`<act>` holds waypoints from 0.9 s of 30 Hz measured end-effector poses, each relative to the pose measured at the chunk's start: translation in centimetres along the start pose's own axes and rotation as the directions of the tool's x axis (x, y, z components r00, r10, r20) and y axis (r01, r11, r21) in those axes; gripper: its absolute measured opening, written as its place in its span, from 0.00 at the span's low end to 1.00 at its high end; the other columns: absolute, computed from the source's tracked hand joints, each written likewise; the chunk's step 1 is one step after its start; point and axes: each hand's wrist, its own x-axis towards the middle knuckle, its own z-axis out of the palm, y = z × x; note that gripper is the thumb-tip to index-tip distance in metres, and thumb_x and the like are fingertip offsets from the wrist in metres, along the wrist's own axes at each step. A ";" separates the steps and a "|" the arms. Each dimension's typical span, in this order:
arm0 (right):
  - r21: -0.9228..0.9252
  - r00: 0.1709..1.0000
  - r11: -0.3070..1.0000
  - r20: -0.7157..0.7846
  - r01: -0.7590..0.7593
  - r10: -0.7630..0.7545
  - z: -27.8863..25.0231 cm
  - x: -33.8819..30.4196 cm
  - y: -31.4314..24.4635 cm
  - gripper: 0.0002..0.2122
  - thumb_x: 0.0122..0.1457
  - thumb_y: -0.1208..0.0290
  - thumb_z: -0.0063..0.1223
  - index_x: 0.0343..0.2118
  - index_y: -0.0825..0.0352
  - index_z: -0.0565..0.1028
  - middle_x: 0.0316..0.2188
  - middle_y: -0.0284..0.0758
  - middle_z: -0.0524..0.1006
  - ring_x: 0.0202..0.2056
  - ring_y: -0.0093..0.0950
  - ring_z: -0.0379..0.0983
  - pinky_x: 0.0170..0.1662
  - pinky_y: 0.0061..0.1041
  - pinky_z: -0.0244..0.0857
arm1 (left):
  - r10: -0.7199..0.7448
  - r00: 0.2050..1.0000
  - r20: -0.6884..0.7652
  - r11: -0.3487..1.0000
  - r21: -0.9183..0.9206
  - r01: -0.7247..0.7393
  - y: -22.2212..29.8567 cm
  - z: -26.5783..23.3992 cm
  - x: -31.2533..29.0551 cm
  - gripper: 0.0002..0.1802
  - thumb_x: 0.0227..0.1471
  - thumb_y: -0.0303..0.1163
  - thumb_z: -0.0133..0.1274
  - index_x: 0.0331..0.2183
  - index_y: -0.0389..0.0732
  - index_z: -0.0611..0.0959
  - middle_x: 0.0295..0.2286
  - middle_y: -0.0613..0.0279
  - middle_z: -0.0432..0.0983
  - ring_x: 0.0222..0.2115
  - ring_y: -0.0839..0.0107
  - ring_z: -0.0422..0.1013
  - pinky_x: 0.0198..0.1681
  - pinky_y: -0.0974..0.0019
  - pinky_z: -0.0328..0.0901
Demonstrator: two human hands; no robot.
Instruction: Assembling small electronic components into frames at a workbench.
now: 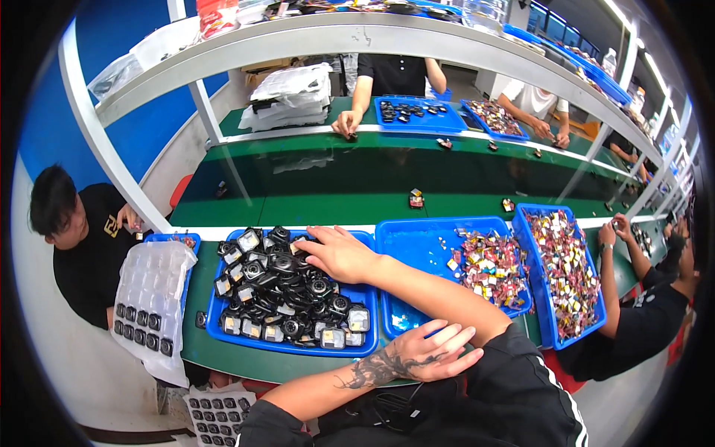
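My right hand point(339, 255) reaches across to the far right part of a blue tray point(212, 331), its fingers spread over a heap of small black watch-like casings point(287, 287). Some casings show round faces, others pale square plates. No casing is visibly gripped, though the fingertips partly cover the ones beneath. My left hand point(436, 352), tattooed on the back, is held close to my body beside my right forearm. Its fingers are stretched out with nothing seen in them. A second blue tray point(406, 242), holding small electronic parts point(491, 268), lies partly behind my right forearm.
A third blue tray point(551, 344) of small parts stands at right. Beyond runs a green conveyor belt point(335, 205) carrying scattered parts, beneath a white shelf frame point(357, 39). At left, a white moulded sheet point(153, 276) bears black casings. Co-workers sit left, opposite and right.
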 end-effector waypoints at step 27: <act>0.104 0.933 0.945 -0.156 -0.312 0.325 -3.3 -6.3 -4.0 0.15 0.48 0.70 0.53 0.41 0.63 0.74 0.32 0.40 0.75 0.39 0.41 0.73 0.40 0.40 0.67 | -0.252 0.916 -0.313 0.923 0.205 0.324 -3.0 -2.1 -0.2 0.27 0.47 0.26 0.51 0.50 0.32 0.66 0.47 0.47 0.66 0.44 0.56 0.65 0.48 0.58 0.62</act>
